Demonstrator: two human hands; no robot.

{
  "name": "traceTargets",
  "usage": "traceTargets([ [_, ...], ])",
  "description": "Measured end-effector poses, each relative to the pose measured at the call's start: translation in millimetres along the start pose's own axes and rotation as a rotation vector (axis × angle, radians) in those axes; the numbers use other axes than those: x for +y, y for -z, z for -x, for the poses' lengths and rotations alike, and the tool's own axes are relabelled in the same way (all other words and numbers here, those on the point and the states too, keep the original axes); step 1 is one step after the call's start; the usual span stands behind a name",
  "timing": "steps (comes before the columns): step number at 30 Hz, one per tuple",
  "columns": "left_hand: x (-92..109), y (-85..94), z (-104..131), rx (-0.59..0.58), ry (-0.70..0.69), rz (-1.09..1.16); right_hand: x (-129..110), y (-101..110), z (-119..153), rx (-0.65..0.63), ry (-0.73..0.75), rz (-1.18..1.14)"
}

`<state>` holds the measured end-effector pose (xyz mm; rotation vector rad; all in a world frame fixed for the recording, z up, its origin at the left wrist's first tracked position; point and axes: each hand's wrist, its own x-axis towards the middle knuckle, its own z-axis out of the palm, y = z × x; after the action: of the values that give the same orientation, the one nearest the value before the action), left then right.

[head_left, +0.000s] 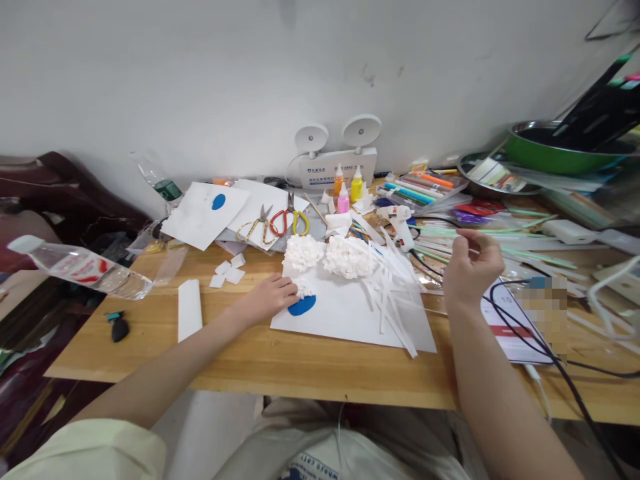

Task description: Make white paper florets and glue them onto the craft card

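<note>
My left hand (269,297) reaches over the white paper sheet (345,319), its curled fingertips on a small white crumpled clump (305,288). A blue oval (302,306) lies just under that clump. Behind it sit two larger bumpy white clumps, one on the left (303,253) and one on the right (349,257). Loose white paper strips (384,300) fan across the sheet's right part. My right hand (471,265) is raised near the phone (515,327), fingers bent and thumb close to the forefinger; anything between them is too small to make out.
Several scissors or pliers (278,223), a glue gun (399,225), paint bottles (343,199) and thin straws (530,257) crowd the back. Black cables (550,353) cross the right side. At left lie a water bottle (83,267), white squares (228,271) and a folded white strip (189,311).
</note>
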<state>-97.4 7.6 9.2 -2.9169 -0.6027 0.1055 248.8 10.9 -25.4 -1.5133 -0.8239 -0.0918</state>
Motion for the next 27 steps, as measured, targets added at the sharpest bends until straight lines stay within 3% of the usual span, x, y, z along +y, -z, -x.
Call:
traceTargets([
  [7,-0.9,5.1,5.6,0.059,0.143,0.264,1.8,-0.1,0.8,-0.016,-0.012,0.062],
  [13,6.4,-1.0,4.4,0.208,0.602,0.613,2.4,-0.7,1.4,-0.026,-0.031,0.062],
  [16,12.3,-5.9,-0.5,0.200,0.771,0.770,2.9,-0.7,1.6,-0.022,-0.034,0.056],
  [25,15.7,-15.6,-5.4,0.188,0.872,0.858,2.6,0.0,1.3,-0.015,-0.047,0.010],
  [27,15.6,-16.5,-5.7,0.190,0.894,0.873,3.3,0.4,1.2,-0.062,-0.069,0.025],
])
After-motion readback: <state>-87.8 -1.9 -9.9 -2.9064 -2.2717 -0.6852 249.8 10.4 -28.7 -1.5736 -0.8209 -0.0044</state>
